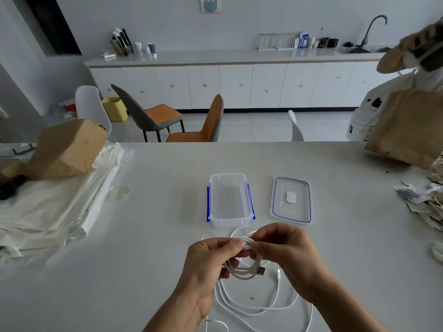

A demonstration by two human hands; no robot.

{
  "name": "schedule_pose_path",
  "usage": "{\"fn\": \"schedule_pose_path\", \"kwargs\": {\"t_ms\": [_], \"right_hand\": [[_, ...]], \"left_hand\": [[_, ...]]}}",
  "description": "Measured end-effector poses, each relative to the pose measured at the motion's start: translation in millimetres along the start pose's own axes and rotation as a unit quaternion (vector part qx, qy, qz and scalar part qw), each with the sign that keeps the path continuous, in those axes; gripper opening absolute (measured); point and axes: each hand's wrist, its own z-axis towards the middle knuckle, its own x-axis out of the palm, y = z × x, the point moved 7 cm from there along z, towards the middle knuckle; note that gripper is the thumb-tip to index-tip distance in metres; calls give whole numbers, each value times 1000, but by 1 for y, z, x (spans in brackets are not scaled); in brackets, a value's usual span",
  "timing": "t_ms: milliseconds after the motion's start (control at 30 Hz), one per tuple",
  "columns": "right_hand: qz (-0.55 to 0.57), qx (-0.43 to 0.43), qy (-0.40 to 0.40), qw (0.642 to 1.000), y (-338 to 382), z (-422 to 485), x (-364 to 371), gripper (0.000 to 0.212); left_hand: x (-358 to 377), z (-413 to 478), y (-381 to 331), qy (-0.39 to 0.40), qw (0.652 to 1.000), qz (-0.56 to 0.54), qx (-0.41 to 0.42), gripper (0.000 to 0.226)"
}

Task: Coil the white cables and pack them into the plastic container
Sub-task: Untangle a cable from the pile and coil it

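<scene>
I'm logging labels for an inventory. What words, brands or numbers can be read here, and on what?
Nothing is legible.
White bag: black print, too blurred to read.
Blue and white carton on the counter: too small to read.
Sticker on the lid: no writing visible.
Plastic container, white cable: no markings visible.

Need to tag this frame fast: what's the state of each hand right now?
Left hand: closed, pinching the white cable coil.
Right hand: closed, pinching the same coil.
</scene>
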Motion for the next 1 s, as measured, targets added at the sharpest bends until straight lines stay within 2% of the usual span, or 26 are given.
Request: {"fn": "schedule_pose_path", "kwargs": {"t_ms": [133, 500, 667, 767, 833, 900, 1000], "right_hand": [[45, 34, -3, 998, -4, 2, 1, 13], [57, -27, -63, 996, -7, 6, 0, 14], [117, 30, -28, 992, -13, 9, 2, 11], [37, 5, -28, 999, -10, 7, -1, 8], [-17, -19, 0, 1000, -4, 4, 4, 9], [-51, -31, 34, 998, 0, 2, 7, 22], [-76, -34, 26, 996, 1, 4, 3, 23]], "left_hand": [[2, 2, 3, 12, 1000, -22, -14, 9], [0, 10, 5, 42, 998, -34, -29, 12], [4, 10, 5, 72, 995, -54, -39, 24], [2, 12, 8, 59, 993, -83, -55, 33], [1, 14, 11, 51, 992, -100, -62, 31], [3, 15, 11, 56, 991, -106, -58, 28], [7, 14, 14, 74, 980, -167, -73, 32]]}}
